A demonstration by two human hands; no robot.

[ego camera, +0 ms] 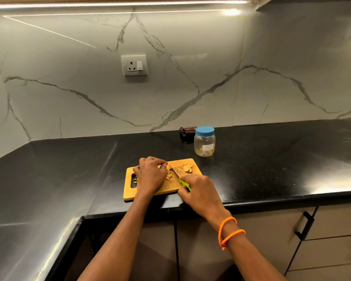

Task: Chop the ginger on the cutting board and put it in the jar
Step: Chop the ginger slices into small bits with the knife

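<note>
A wooden cutting board lies near the front edge of the black counter. Chopped ginger pieces sit in its middle, and a larger ginger chunk lies at its far right. My left hand is curled over the ginger, holding it down on the board. My right hand grips the green handle of a knife, whose blade points away across the board beside my left fingertips. A clear plastic jar with a blue lid on stands behind the board to the right.
A dark crumpled cloth lies behind the jar against the marble wall. A wall socket is above. The black counter runs left and right, with cabinet drawers below at the right.
</note>
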